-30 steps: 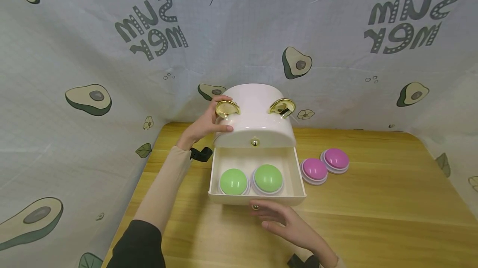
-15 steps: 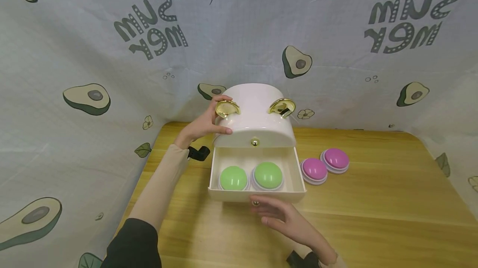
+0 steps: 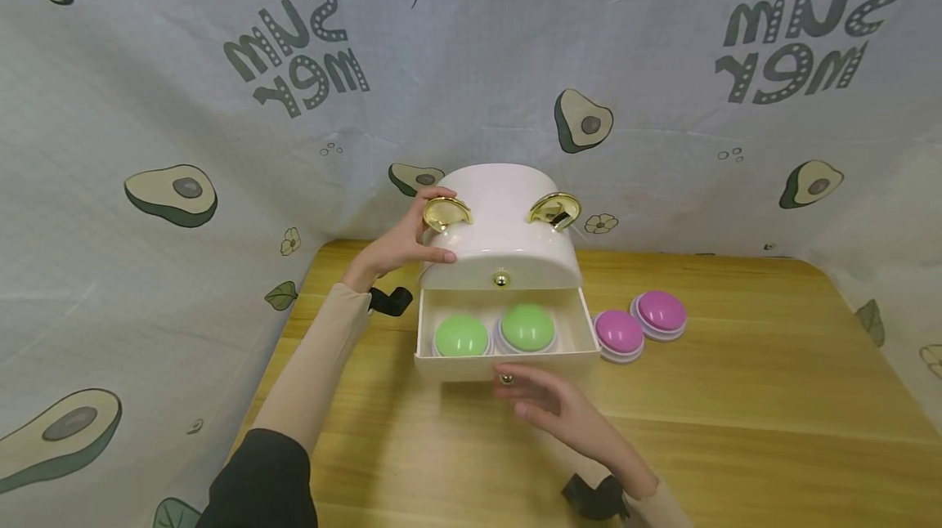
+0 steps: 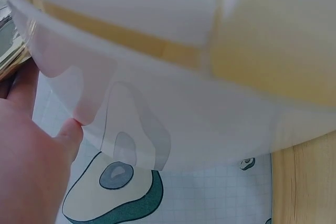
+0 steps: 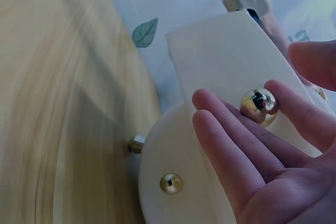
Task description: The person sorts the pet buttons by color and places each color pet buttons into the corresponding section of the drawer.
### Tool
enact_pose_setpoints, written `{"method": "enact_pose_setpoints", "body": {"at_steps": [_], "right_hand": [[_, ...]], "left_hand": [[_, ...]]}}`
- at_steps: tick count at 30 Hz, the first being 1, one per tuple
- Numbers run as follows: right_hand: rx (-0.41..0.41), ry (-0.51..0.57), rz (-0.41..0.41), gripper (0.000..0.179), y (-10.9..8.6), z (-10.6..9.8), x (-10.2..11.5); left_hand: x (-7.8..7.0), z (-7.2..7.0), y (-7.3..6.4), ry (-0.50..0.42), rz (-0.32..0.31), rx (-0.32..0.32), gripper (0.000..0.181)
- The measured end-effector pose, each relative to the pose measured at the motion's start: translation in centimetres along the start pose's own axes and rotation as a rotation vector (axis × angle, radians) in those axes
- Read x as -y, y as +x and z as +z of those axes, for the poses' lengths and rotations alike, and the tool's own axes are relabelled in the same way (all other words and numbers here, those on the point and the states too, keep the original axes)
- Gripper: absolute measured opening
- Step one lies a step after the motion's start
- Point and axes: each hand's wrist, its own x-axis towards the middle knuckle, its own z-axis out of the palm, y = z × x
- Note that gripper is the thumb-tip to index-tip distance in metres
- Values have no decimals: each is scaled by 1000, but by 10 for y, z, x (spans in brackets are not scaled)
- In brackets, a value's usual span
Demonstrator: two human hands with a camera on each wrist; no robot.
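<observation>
A glossy white rounded drawer box (image 3: 503, 189) with two gold ear-shaped pieces (image 3: 554, 210) stands on the table. Its middle drawer (image 3: 471, 369) is pulled out part way and contains two round, green-domed pieces (image 3: 528, 328) with white bases. My left hand (image 3: 401, 243) rests against the box's left side, thumb near the front edge and fingers behind the left ear piece. At the drawer front, the straight fingers of my right hand (image 5: 273, 166) lie around a gold knob (image 5: 259, 107), which shows between them. In the left wrist view, my thumb touches the white wall.
Two similar pink-domed pieces (image 3: 662, 312) sit right of the drawer on the wooden table (image 3: 736, 397). Below the drawer, the right wrist view shows a second gold knob (image 5: 171, 183) and a short gold foot (image 5: 137, 144). An avocado-print cloth (image 3: 471, 62) hangs behind.
The drawer has slid inward toward the box, carrying the green-domed pieces along, and my right hand has moved forward with it. My left hand has stayed at the box's side.
</observation>
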Motion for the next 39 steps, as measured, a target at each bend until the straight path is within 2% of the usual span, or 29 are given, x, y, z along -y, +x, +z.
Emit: {"method": "enact_pose_setpoints", "body": {"at_steps": [5,26,39], "right_hand": [[-18,-1,0,44,5,-3,-3],[-57,-3,114,48,31,-11,-7],[-96,8,133,49,43,-15,-11]], "left_hand": [[2,0,0,-1,3,1,84],[2,0,1,-6,-14,-5,83],[3,-1,0,-17,-6,-4,83]]}}
